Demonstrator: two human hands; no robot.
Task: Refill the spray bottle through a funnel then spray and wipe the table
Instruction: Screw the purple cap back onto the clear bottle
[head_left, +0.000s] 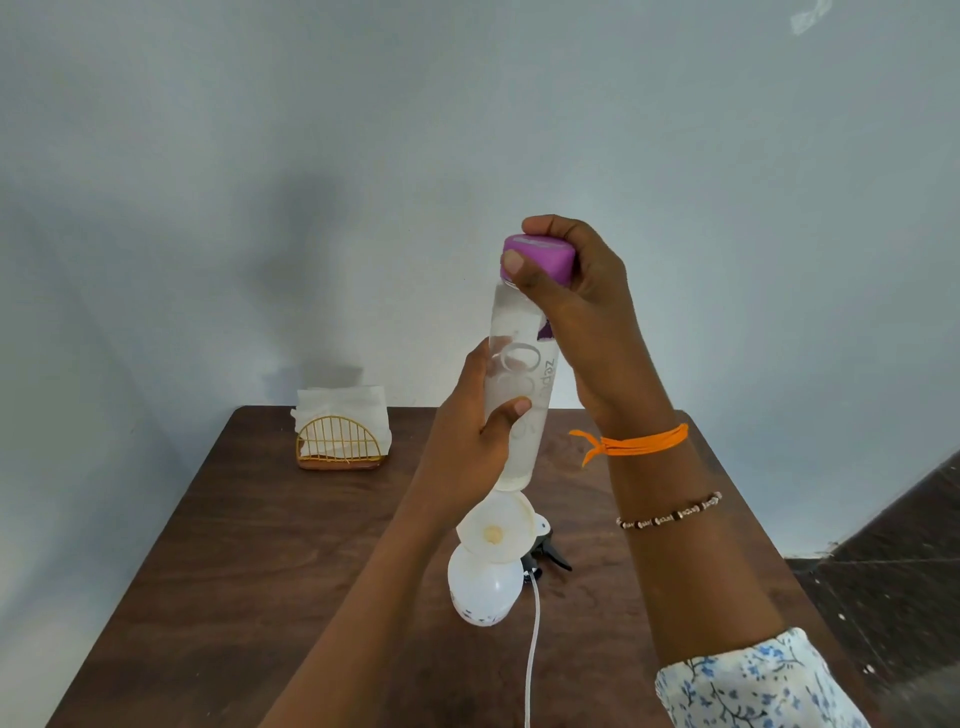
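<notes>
The right hand (576, 312) has its fingers (514, 262) curled over the purple cap (540, 257) of a clear water bottle (519, 364), the thumb pressed on the cap's near side; the palm hides the bottle's right shoulder. The left hand (467, 431) wraps the bottle's middle, thumb across the printed lettering, which is only partly legible. The bottle stands nearly upright in the air, its base just above a white funnel (498, 527) seated in the neck of the white spray bottle (483, 587) on the brown surface (260, 545). At three o'clock of the funnel lies the black trigger head (550, 556), half hidden, its tube (532, 649) running off the lower edge. At ten o'clock, well apart, stands a gold wire napkin holder (340, 441) with white napkins (343, 402).
</notes>
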